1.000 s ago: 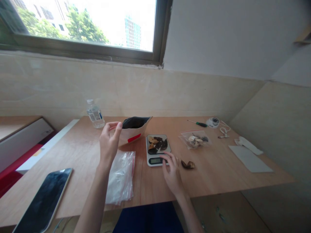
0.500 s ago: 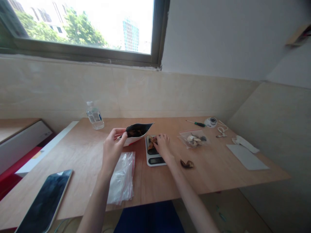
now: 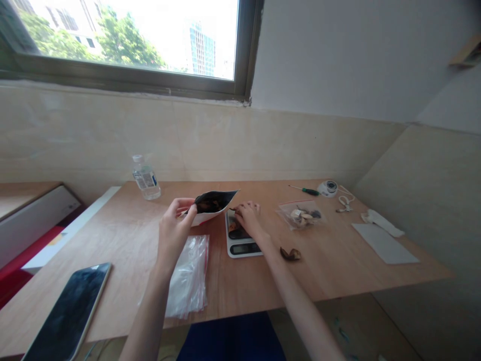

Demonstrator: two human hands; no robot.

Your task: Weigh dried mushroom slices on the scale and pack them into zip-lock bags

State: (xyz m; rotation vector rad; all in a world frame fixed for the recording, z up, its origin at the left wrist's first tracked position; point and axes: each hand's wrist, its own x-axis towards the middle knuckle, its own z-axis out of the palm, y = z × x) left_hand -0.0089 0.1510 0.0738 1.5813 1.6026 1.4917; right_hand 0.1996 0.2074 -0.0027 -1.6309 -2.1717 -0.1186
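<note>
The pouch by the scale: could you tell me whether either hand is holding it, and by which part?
The left hand pinches the pouch at its open rim's left edge.

Wooden bench (image 3: 338,265) set into a corner. Behind it, beige tiled wall (image 3: 225,140); above that, dark-framed window (image 3: 246,55), bright daylight, trees and a tower outside. Right of the window, plain white wall (image 3: 338,55). Tiled wall also on the bench's right. Left of the bench, a white-fronted cabinet (image 3: 37,210) with red below.
</note>
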